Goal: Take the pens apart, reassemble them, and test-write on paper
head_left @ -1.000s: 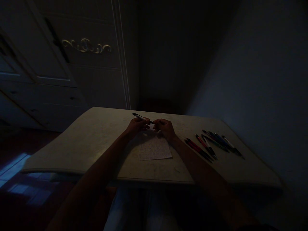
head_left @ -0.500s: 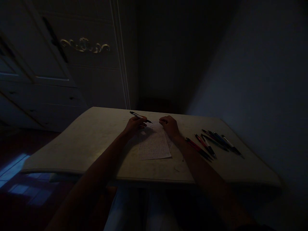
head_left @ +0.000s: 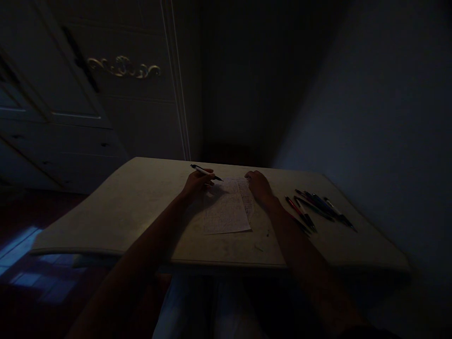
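A white pen with dark ends (head_left: 199, 169) is held in my left hand (head_left: 195, 183), its tip pointing right, close to the top of a handwritten sheet of paper (head_left: 226, 214). Whether the tip touches the paper is hard to tell in the dim light. My right hand (head_left: 260, 186) rests at the upper right of the paper, loosely open with bent fingers and no visible object in them. Beneath it, another written sheet (head_left: 248, 202) shows along the right side of the top one.
Several pens (head_left: 319, 205) lie on the right of the pale table (head_left: 141, 202), a red and black one (head_left: 300, 212) nearest my right forearm. A wall (head_left: 381, 117) borders the right side. A cabinet with a gold ornament (head_left: 123, 66) stands behind on the left.
My right hand has moved right, off the top of the upper sheet, uncovering more of the sheet below. The left hand and its pen have barely moved.
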Tool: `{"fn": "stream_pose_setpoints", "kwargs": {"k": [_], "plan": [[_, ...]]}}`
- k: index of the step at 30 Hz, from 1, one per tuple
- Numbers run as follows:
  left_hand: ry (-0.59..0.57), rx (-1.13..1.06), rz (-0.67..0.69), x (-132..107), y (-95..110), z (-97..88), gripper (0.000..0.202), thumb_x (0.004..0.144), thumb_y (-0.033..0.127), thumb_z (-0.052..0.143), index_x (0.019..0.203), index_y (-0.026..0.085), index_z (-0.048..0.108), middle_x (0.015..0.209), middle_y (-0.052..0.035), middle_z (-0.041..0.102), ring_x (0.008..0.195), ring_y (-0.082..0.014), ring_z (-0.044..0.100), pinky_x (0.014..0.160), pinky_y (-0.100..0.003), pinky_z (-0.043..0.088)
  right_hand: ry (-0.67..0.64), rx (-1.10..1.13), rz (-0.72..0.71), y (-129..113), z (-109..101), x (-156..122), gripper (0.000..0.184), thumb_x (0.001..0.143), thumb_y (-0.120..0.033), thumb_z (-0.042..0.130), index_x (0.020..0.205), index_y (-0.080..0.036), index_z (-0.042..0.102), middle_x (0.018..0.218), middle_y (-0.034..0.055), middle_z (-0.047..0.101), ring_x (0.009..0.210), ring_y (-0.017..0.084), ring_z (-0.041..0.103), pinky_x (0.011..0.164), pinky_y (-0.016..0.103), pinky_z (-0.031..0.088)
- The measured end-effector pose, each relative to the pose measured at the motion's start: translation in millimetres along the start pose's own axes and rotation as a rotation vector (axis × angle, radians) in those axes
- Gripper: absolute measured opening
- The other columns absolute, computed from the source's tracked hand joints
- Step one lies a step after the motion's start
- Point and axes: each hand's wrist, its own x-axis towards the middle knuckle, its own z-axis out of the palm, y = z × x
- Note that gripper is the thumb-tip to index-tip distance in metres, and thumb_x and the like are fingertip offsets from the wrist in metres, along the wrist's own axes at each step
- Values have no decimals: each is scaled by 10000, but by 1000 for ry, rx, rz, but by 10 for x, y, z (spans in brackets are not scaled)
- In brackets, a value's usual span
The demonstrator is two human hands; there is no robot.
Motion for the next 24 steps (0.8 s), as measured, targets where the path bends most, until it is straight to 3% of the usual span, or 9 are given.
{"fn": "stream_pose_setpoints", "kwargs": {"k": [6,11,17,24], "plan": [[37,7,24,6,12,2,459,608,211,849,1003,105,640,748,-59,687,588,-126,622,525,-228,461,15,41,40,74,25,8,313,885,-90,506,1096,-205,706,1053,105,736,976,226,655,834,299,449],[34,10,31,8,12,-15,445,597,213,851,974,119,635,869,-107,734,650,-156,673,567,-249,493,33,73,109,66,-41,7,273,897,-142,538,1097,-223,705,1026,92,758,944,215,681,804,288,456],[-33,-101,-3,-1,15,-7,323,656,259,831,890,120,657,931,-118,738,781,-189,715,703,-290,561,1,50,99,97,-171,-12,191,843,-136,617,959,-214,748,1027,66,769,965,209,692,850,298,465],[-158,-199,-54,26,-13,15,213,744,324,751,831,140,691,1037,-154,721,895,-246,727,810,-361,594,-62,61,94,164,-118,-5,164,805,-130,658,842,-234,780,969,59,780,944,218,702,834,316,480]]}}
